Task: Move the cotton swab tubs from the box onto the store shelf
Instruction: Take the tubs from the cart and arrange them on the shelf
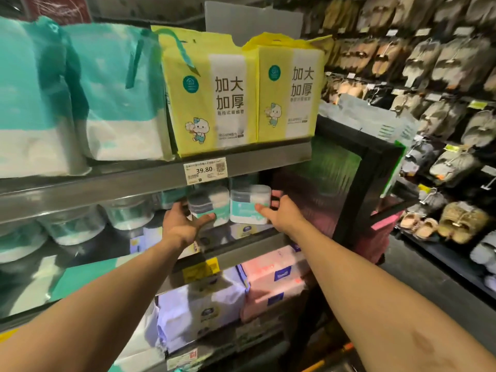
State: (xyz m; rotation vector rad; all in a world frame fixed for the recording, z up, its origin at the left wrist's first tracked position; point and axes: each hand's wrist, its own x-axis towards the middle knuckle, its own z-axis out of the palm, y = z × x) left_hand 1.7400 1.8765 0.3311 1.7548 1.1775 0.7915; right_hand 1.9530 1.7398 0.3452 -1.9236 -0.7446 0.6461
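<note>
Two clear cotton swab tubs with teal-and-white labels stand side by side on the middle shelf (249,237). My left hand (185,221) grips the left tub (210,202), thumb curled under its front and fingers round its left side. My right hand (279,213) grips the right tub (251,204), with the thumb on the front and fingers behind its right side. Both arms reach in from below. More tubs (128,213) of the same kind stand further left on this shelf. The box is out of view.
Yellow tissue packs (212,103) and teal packs (80,89) fill the shelf above, with a 39.80 price tag (205,170) on its edge. Pink and lilac packs (271,280) sit below. A black frame (375,162) ends the unit on the right; slippers (456,221) line the aisle wall.
</note>
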